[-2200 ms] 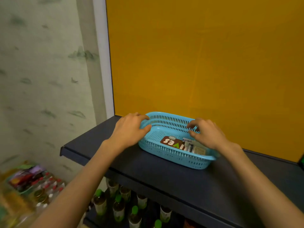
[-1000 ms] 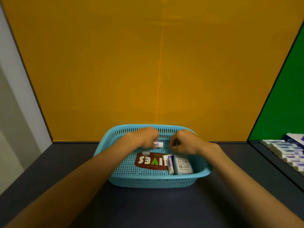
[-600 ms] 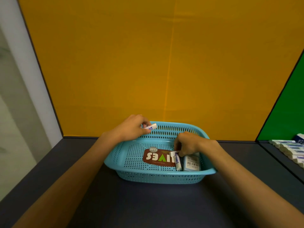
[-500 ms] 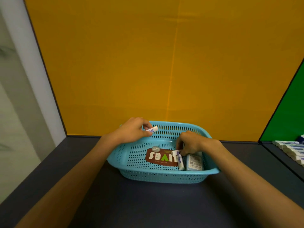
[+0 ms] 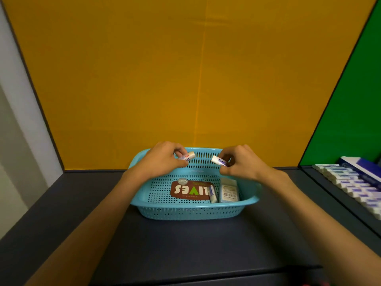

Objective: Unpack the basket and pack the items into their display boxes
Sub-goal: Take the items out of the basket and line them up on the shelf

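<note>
Item: light-blue perforated plastic basket (image 5: 185, 212), rectangular with rounded corners, stood on a dark grey shelf surface (image 5: 185, 248), close to a yellow back panel (image 5: 165, 79).

Contents, on the basket floor: one flat brown packet with large white and green lettering (image 5: 190, 192), lying upside down to the viewer, near the middle. One small white stick with blue print (image 5: 212, 195) lay just beside the packet's right edge, and appeared to touch it. One pale blue-grey rectangular box with a printed label (image 5: 229, 190) lay to the right of that stick, by the basket's right wall.

Held above the basket, near its far rim: the person's left hand (image 5: 162, 159), fingers curled, pinched a small white stick with a red-and-blue label (image 5: 188, 156) between thumb and fingertips; the stick's free end pointed right. The right hand (image 5: 241, 163), fingers likewise curled, pinched a second small white stick with purple-blue print (image 5: 219, 161); its free end pointed left. The two held sticks were near each other but apart, both clear of the basket floor.

To the right, behind a green side panel (image 5: 350, 100): a row of white-and-blue sticks (image 5: 350, 184) lined up side by side on the neighbouring shelf section, with a blue-and-white carton (image 5: 360, 166) behind them. Whether the row sat inside a box could not be told.
</note>
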`<move>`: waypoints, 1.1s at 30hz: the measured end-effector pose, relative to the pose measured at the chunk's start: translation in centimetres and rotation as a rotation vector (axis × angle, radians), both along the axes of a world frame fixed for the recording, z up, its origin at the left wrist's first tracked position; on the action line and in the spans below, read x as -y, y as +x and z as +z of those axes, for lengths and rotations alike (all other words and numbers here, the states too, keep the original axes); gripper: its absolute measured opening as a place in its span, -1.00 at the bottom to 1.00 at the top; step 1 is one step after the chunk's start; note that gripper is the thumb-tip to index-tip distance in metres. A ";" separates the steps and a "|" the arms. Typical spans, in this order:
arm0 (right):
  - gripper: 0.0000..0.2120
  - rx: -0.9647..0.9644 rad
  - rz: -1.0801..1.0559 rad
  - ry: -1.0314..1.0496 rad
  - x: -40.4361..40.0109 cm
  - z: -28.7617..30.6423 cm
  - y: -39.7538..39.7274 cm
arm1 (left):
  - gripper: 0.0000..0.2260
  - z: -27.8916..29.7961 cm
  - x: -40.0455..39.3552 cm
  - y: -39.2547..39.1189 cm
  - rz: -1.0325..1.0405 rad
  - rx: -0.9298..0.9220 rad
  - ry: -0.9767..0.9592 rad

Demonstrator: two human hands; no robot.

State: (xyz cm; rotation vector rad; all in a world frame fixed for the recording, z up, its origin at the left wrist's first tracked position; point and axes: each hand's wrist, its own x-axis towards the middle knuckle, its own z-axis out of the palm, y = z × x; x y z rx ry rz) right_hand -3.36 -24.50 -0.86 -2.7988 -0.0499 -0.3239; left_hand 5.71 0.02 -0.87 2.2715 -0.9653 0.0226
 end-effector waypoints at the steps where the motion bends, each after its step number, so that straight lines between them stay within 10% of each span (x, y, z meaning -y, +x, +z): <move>1: -0.75 0.011 -0.024 0.000 0.3 0.2 -0.8 | -0.77 0.2 0.6 -0.4 -0.017 0.009 -0.003; 33: -0.80 0.110 -0.183 0.243 34.4 -5.6 -34.8 | -0.88 -3.2 37.2 -26.6 -0.234 0.099 -0.032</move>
